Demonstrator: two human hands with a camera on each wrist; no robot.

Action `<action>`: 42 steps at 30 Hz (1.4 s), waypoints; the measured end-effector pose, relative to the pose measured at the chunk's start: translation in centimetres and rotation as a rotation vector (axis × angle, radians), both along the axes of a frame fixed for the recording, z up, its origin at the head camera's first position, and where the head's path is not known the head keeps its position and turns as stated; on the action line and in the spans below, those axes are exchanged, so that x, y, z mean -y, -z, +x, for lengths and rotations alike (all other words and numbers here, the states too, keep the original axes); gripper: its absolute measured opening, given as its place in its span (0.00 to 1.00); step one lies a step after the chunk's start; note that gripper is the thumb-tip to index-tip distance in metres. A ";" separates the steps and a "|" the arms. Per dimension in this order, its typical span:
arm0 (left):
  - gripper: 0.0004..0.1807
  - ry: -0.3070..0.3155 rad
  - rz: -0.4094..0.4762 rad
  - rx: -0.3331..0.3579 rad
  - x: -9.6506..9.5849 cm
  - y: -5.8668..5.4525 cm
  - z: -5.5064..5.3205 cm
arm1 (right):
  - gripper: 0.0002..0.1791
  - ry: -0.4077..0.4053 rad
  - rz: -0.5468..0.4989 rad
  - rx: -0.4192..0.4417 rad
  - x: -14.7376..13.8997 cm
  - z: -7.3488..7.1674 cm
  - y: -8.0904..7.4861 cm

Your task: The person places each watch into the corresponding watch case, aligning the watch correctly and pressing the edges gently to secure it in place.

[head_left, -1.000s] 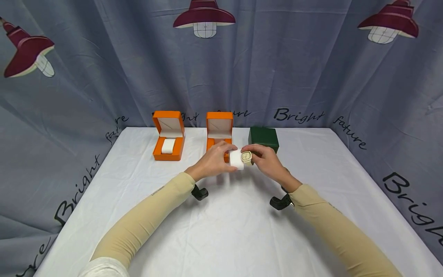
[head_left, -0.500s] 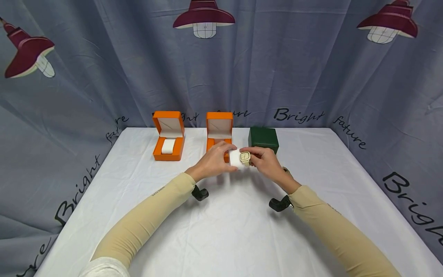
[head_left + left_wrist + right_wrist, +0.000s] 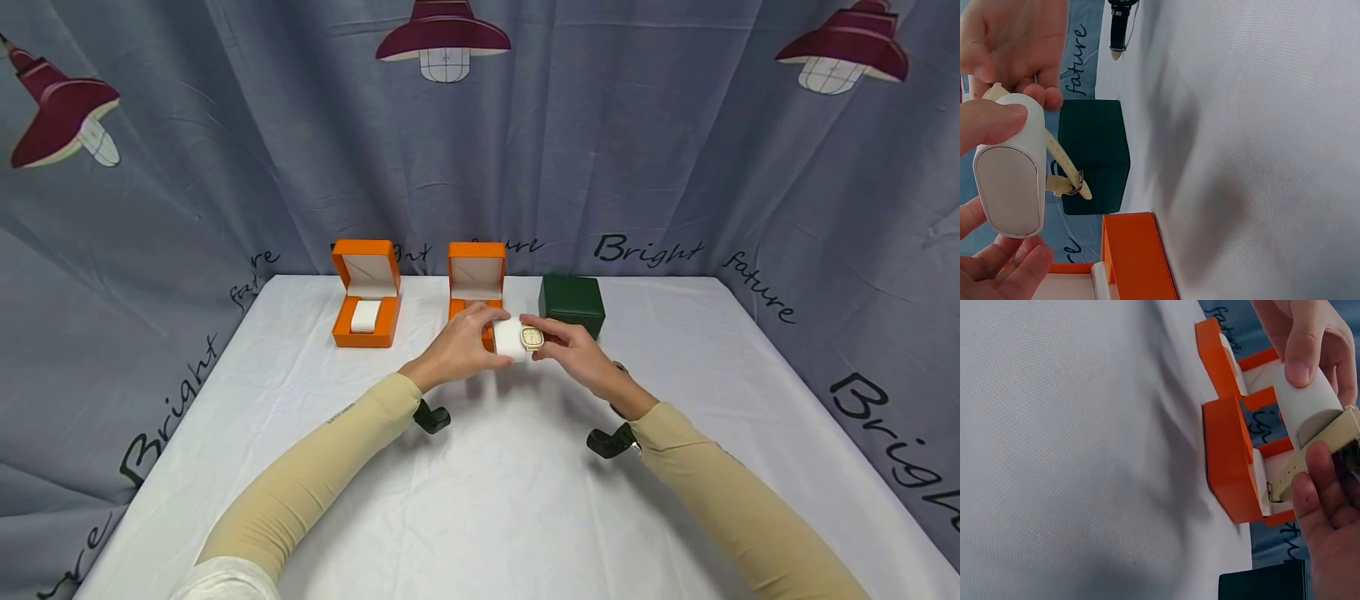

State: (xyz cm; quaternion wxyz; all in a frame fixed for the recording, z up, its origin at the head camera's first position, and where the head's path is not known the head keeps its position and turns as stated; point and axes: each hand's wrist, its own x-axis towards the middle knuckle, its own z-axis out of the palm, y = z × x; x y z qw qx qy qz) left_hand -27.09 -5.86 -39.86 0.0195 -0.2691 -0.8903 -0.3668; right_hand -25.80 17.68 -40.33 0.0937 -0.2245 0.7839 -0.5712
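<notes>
My left hand (image 3: 467,340) grips a white watch pillow (image 3: 509,340) between thumb and fingers, above the table in front of the middle orange box. My right hand (image 3: 572,348) holds a watch (image 3: 532,337) with a squarish gold-rimmed face and cream strap, right at the pillow's right end. In the left wrist view the pillow's flat oval end (image 3: 1010,190) faces the camera, and the cream strap (image 3: 1063,156) with its buckle stands out behind it. In the right wrist view the strap (image 3: 1329,437) crosses the pillow's other end, beside my right fingertips.
An open orange watch box (image 3: 363,340) with a white pillow (image 3: 365,317) in it stands at the left. Another open orange box (image 3: 477,250) stands behind my left hand. A closed green box (image 3: 572,298) is behind my right hand. All stand on a white-covered table (image 3: 510,500).
My right hand first brought the watch leftward against the pillow's right end, then turned its face a little. The pillow has shifted slightly left and up in my left hand. The boxes stay put.
</notes>
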 end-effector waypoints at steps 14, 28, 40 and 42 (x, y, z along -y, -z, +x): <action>0.37 0.001 0.015 0.003 0.0 0.1 0.0 | 0.32 -0.013 0.022 -0.022 -0.1 0.3 -0.2; 0.36 0.002 0.021 -0.023 -0.2 0.1 0.1 | 0.32 -0.005 0.001 -0.031 0.0 0.2 -0.4; 0.36 0.036 -0.036 -0.037 -0.2 -0.1 0.3 | 0.35 -0.041 0.063 0.014 -0.7 -0.4 -0.6; 0.36 0.035 -0.042 -0.032 -0.2 -0.1 0.3 | 0.35 -0.041 0.072 0.005 -0.7 -0.4 -0.5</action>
